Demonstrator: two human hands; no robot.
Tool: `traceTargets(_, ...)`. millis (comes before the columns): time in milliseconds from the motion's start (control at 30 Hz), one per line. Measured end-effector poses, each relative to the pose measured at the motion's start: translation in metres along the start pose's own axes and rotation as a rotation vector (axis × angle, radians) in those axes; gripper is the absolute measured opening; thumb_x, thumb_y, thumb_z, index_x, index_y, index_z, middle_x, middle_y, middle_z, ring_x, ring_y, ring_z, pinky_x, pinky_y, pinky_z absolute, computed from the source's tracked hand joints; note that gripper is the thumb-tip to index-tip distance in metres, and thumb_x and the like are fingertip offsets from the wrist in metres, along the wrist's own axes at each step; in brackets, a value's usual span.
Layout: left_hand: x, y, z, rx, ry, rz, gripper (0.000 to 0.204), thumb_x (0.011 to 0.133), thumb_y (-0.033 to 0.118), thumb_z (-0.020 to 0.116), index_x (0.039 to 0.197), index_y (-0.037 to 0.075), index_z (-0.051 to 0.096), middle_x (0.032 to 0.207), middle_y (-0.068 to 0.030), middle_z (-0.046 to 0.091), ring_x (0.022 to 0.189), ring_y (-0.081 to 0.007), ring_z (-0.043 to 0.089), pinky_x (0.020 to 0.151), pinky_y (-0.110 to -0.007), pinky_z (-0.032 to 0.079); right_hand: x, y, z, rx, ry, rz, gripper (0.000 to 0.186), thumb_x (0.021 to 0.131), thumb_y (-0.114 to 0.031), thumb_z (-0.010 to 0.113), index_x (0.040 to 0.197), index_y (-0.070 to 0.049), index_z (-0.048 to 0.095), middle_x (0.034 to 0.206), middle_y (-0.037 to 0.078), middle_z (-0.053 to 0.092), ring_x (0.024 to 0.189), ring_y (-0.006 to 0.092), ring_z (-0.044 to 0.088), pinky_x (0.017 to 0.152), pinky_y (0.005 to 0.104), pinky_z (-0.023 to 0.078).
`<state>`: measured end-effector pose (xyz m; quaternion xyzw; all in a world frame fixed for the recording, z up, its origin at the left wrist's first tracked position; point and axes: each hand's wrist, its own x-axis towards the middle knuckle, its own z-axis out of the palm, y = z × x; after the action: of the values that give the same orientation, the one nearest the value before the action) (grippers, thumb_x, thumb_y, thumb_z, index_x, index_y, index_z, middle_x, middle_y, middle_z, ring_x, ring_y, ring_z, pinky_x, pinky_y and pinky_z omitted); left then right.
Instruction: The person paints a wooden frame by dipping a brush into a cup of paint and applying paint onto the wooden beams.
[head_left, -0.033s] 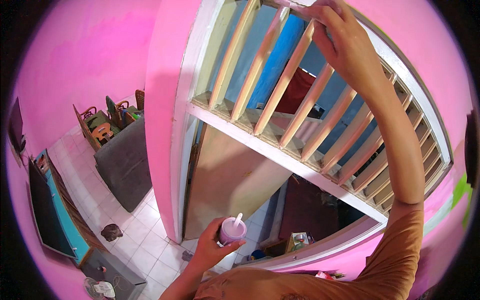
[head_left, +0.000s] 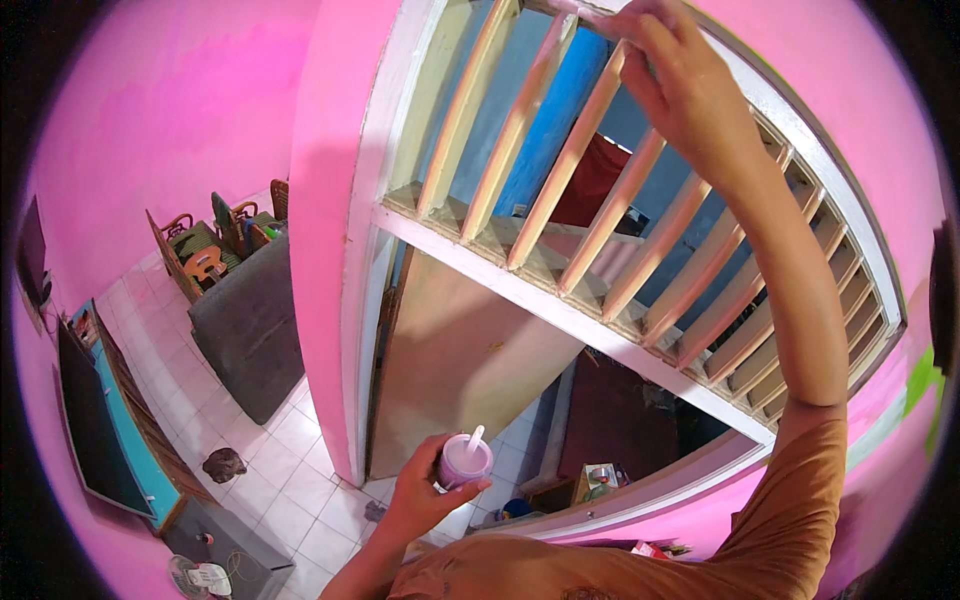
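Note:
In my left hand point(head_left: 418, 492) is a small round lilac cup point(head_left: 466, 462), held from the side with fingers and thumb around it. A short white handle point(head_left: 475, 438) stands up out of the cup; its lower end is hidden. My right hand point(head_left: 680, 75) is raised to the top rail of a wooden slatted vent point(head_left: 585, 225) above a doorway. Its fingers are bent and drawn together near the upper ends of the slats. What they hold, if anything, is hidden. The slats are bare-looking wood, and the frame around them is whitish.
Below the vent a brown door point(head_left: 470, 350) stands ajar in the doorway. A pink wall edge point(head_left: 330, 240) runs down beside it. Farther left are a dark grey sofa point(head_left: 250, 330), wooden chairs, a television point(head_left: 95, 420) and a white fan point(head_left: 200, 577) on a grey cabinet.
My right hand has shifted very slightly at the top rail. My left hand and the cup keep their place.

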<state>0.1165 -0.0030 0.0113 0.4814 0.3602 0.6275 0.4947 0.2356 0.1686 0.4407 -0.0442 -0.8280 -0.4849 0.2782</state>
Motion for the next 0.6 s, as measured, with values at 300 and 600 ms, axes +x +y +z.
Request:
traceTargets(300,-0.007,-0.001,-0.007,0.077,0.058,0.021,0.072,0.076,0.007,0.089,0.136,-0.001,0.050,0.126,-0.0108,0.058,0.119,-0.0203,0.059,0.104,-0.037,0.049,-0.039,-0.065,0.019,0.548,-0.187,0.257,0.029,0.088,0.001,0.061,0.117,-0.003,0.062,0.103,0.016,0.055,0.087,0.0304,0.064,0.071,0.0374,0.054)
traceTargets(600,-0.011,-0.002,-0.007,0.057,0.064,0.025,0.067,0.078,0.017,0.091,0.132,0.003,0.055,0.121,-0.0080,0.061,0.112,-0.0164,0.061,0.097,-0.032,0.050,-0.013,-0.012,0.012,0.253,0.115,0.404,0.026,0.092,0.003,0.058,0.117,0.000,0.063,0.109,0.013,0.060,0.106,0.0240,0.065,0.089,0.0337,0.054)
